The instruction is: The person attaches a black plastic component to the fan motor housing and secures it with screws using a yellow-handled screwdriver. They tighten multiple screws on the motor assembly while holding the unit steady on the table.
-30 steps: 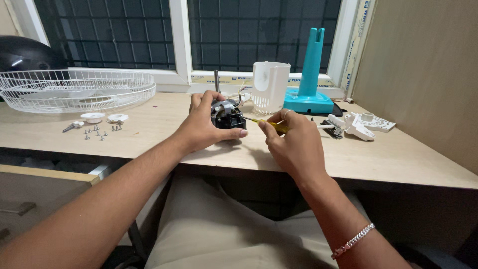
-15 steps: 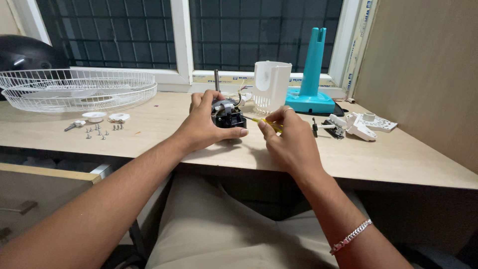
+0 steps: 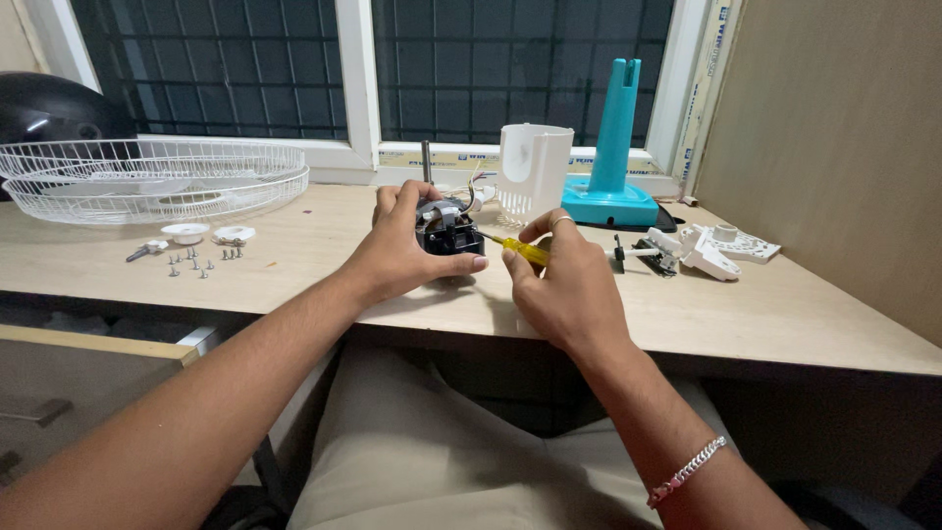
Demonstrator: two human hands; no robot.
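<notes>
My left hand (image 3: 397, 250) grips a small black fan motor (image 3: 447, 228) with a metal shaft (image 3: 426, 160) pointing up, holding it upright on the wooden table (image 3: 785, 314). My right hand (image 3: 561, 285) holds a yellow-handled screwdriver (image 3: 520, 249), its tip against the motor's right side. Thin wires run from the motor toward a white plastic housing (image 3: 534, 169) just behind.
White wire fan guards (image 3: 157, 177) lie at the back left, with two white caps and several loose screws (image 3: 196, 262) in front. A teal fan stand (image 3: 610, 157) rises by the window. White and black plastic parts (image 3: 702, 245) lie at the right. A wooden panel (image 3: 844, 147) walls the right side.
My right hand has slid left and closer to the motor, bringing the screwdriver tip against it. My left hand and the motor have stayed in place.
</notes>
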